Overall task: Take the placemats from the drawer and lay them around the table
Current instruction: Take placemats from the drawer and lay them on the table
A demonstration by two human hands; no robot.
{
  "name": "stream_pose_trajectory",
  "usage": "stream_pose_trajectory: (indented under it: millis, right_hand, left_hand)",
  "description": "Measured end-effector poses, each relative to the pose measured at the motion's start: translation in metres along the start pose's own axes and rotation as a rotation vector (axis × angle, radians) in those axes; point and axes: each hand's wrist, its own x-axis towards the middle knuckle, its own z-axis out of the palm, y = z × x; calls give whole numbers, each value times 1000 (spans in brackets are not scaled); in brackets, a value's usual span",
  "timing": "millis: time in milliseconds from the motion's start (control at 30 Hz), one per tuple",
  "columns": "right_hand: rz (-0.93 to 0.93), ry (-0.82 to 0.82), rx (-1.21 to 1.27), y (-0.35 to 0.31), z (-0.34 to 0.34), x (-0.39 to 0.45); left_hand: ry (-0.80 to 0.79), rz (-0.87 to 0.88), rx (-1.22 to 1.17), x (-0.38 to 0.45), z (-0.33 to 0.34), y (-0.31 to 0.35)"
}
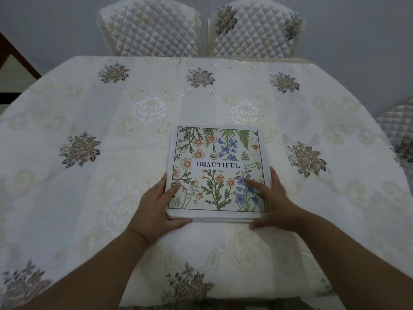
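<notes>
A stack of square placemats (pixel 218 157), printed with flowers and the word BEAUTIFUL, lies flat near the middle of the table (pixel 89 198), which is covered by a cream embroidered cloth. My left hand (pixel 159 204) holds the stack's near left corner, with fingers along the left edge and the thumb along the front edge. My right hand (pixel 271 202) holds the near right corner, with one finger lying on the top mat and the thumb at the front edge.
Two quilted chairs (pixel 149 27) (pixel 254 30) stand side by side at the table's far edge. Another quilted chair (pixel 397 121) shows at the right. A dark wooden piece of furniture (pixel 13 57) stands at the far left.
</notes>
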Motion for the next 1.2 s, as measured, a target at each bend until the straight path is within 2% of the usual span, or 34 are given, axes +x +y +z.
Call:
stream_pose_trajectory:
  millis: [200, 400, 500, 600, 700, 800, 900, 1000, 1133, 1200]
  right_hand:
    - [-59, 85, 23, 4, 6, 1]
    - [17, 41, 87, -9, 5, -2]
    - [47, 252, 90, -19, 23, -2]
    - [89, 453, -37, -24, 51, 0]
    - [101, 548, -103, -23, 66, -1]
    - [101, 569, -142, -23, 67, 2]
    - [116, 530, -146, -26, 67, 1]
    - [175, 372, -151, -35, 49, 2]
    - [370, 47, -246, -74, -6, 0]
    - [387, 58, -222, -104, -21, -24]
  left_hand:
    - [16, -45, -49, -4, 0, 2]
    - [20, -54, -23, -3, 2, 4]
    - [35, 18, 8, -1, 0, 8]
    - [34, 73, 99, 2, -1, 12]
    - [24, 17, 128, 4, 2, 12]
    - [9, 6, 183, 5, 6, 6]
    - [-22, -11, 209, 5, 6, 7]
    - [-99, -57, 246, 4, 1, 15]
    - [-381, -235, 259, 26, -25, 43]
    - [-463, -316, 268, 30, -46, 67]
